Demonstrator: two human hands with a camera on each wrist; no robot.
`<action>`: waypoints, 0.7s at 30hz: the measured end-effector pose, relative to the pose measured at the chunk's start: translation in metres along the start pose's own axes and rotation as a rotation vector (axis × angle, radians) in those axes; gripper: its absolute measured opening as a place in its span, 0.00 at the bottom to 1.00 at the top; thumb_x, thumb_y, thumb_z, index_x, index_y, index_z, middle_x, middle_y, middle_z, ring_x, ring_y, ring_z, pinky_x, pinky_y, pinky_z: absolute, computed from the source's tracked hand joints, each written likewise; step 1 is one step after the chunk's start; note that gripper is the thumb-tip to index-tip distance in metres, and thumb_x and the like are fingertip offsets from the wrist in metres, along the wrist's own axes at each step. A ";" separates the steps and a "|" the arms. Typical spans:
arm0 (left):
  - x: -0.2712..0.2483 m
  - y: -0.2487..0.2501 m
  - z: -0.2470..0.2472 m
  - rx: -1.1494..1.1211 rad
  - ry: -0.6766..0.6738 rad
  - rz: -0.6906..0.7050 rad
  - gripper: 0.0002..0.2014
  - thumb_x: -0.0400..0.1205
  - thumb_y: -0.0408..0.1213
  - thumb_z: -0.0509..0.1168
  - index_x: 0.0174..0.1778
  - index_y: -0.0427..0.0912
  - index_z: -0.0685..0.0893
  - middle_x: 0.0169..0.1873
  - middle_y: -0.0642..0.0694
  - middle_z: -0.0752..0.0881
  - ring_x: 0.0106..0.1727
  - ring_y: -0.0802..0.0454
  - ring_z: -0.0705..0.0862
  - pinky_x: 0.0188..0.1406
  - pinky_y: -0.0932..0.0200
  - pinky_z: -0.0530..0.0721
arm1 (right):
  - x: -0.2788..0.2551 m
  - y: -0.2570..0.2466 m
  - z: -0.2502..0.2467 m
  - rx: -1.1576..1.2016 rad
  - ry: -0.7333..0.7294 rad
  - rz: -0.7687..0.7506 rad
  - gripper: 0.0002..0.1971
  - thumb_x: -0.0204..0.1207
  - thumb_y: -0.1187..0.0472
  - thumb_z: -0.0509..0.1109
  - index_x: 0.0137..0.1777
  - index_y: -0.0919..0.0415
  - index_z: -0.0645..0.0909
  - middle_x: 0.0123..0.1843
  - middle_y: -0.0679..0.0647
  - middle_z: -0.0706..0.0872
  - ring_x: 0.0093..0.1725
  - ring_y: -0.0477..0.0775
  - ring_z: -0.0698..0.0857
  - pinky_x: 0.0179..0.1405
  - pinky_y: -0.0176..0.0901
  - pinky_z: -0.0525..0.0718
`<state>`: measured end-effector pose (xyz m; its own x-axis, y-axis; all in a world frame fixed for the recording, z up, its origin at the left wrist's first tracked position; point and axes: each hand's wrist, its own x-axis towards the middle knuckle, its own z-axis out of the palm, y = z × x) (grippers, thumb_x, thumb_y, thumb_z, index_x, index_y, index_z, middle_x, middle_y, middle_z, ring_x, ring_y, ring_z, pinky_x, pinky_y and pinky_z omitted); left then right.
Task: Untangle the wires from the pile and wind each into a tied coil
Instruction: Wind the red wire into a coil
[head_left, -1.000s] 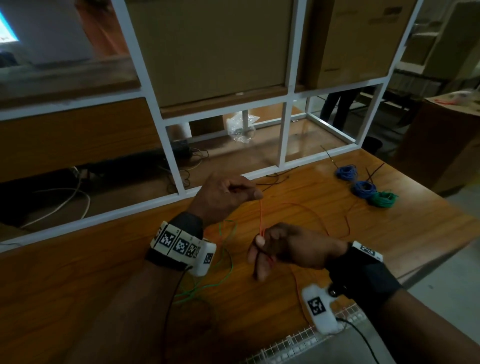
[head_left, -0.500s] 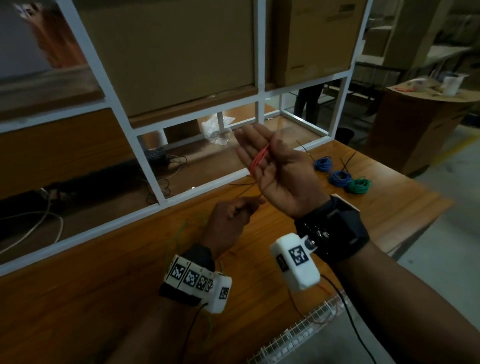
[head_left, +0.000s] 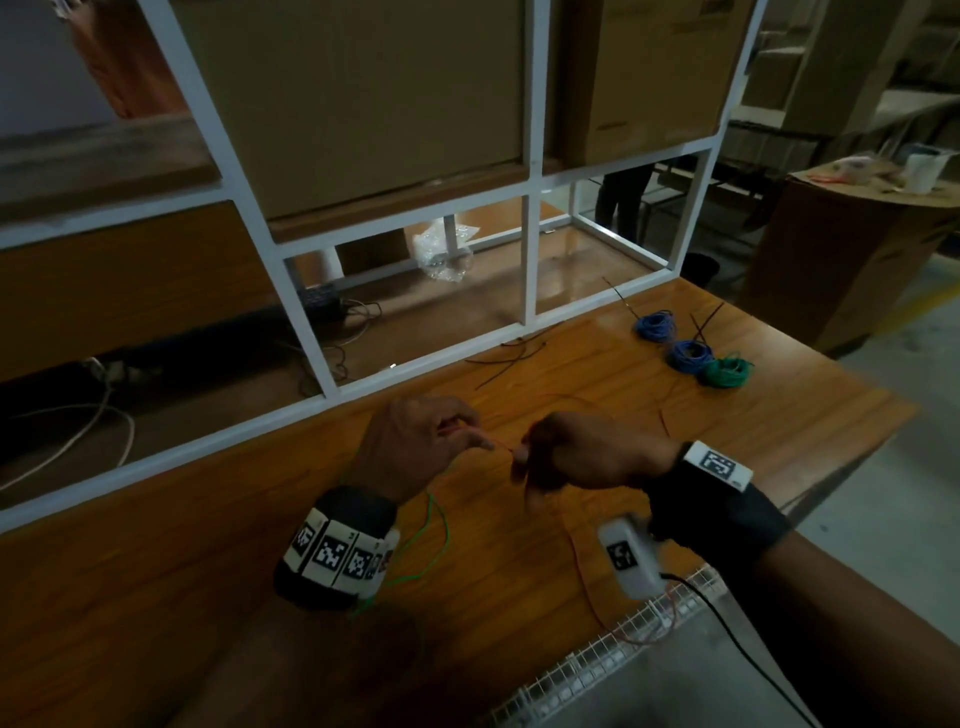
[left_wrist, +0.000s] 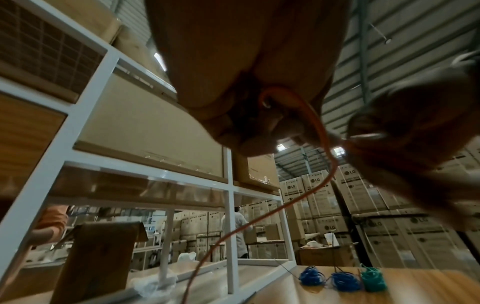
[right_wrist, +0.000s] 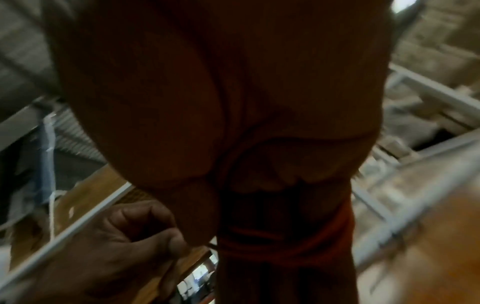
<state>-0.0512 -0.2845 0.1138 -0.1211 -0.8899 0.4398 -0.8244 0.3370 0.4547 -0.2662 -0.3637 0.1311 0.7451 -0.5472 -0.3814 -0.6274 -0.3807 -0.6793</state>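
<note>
- The left hand (head_left: 415, 447), just left of the frame's centre in the head view, pinched an orange wire (head_left: 501, 448) between thumb and forefinger, its other fingers curled.
- The right hand (head_left: 582, 452) sat just right of centre, close to the left but not touching it, with a short stretch of the wire spanning the gap between them.
- In the right wrist view the same orange wire (right_wrist: 285, 244) was looped in several turns round the right hand's fingers (right_wrist: 283, 273), which were bent over the loops.
- In the left wrist view the wire (left_wrist: 330, 168) ran out of the left fist and trailed down toward the surface at the bottom of the frame.
- More of the wire lay on the wooden surface (head_left: 519, 571) in the lower right of the head view, running toward the near edge.
- A loose green wire (head_left: 436, 540) lay on the surface beneath the left wrist, lower centre.
- Two blue coils (head_left: 655, 326) (head_left: 690, 356) and a green coil (head_left: 727, 372) sat in a row in the right middle of the frame, well apart from the hands; the nearer blue coil touched the green one.
- Thin dark ties (head_left: 511, 358) lay on the surface above centre, beside the white shelf frame (head_left: 530, 249).
</note>
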 end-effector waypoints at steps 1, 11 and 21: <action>0.003 0.000 -0.004 -0.040 0.000 0.049 0.10 0.74 0.49 0.76 0.45 0.47 0.91 0.37 0.56 0.88 0.33 0.66 0.82 0.30 0.72 0.78 | -0.001 0.001 0.002 0.115 -0.076 -0.017 0.14 0.90 0.56 0.61 0.58 0.60 0.88 0.48 0.51 0.95 0.56 0.60 0.90 0.66 0.63 0.86; 0.022 -0.002 -0.007 -0.412 0.114 -0.038 0.17 0.63 0.48 0.82 0.43 0.43 0.92 0.30 0.47 0.88 0.28 0.51 0.84 0.25 0.48 0.86 | -0.013 -0.019 0.031 1.076 -0.631 -0.484 0.15 0.89 0.59 0.59 0.60 0.70 0.82 0.43 0.59 0.93 0.53 0.59 0.93 0.57 0.47 0.88; 0.034 0.015 0.002 -0.328 0.073 -0.116 0.20 0.76 0.28 0.71 0.31 0.62 0.90 0.27 0.61 0.88 0.32 0.66 0.86 0.47 0.52 0.84 | -0.023 -0.057 0.019 1.577 -0.306 -0.789 0.11 0.87 0.66 0.64 0.63 0.71 0.81 0.60 0.66 0.91 0.71 0.65 0.85 0.76 0.60 0.80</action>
<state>-0.0686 -0.3105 0.1339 0.0126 -0.9078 0.4193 -0.6078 0.3260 0.7241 -0.2438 -0.3153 0.1669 0.8580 -0.3924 0.3314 0.5136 0.6438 -0.5672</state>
